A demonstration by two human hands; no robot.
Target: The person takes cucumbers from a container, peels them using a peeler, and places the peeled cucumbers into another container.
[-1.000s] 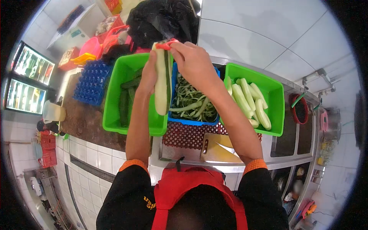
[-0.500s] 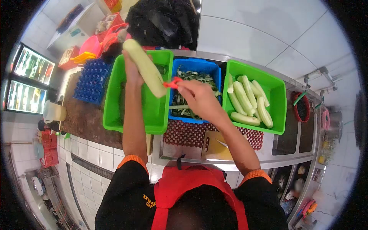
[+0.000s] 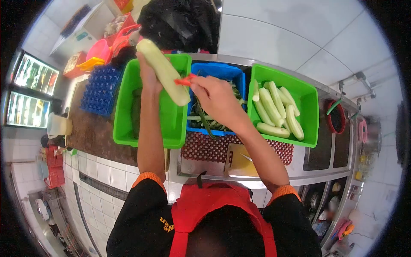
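My left hand grips a pale, peeled cucumber, held tilted above the left green bin. My right hand is closed around a red peeler, whose head lies against the cucumber's lower part. Below my right hand, a blue bin holds dark green peel strips, one of which hangs at its front rim. Several peeled cucumbers lie in the right green bin. My left fingers are partly hidden behind the cucumber.
A blue egg tray stands left of the bins. In front lie a perforated red mat and a cutting board with a knife. A black plastic bag is at the back, and a red pot at the right.
The peeler and my right hand have shifted slightly up and left along the cucumber. A dark peel strip now hangs over the blue bin's front.
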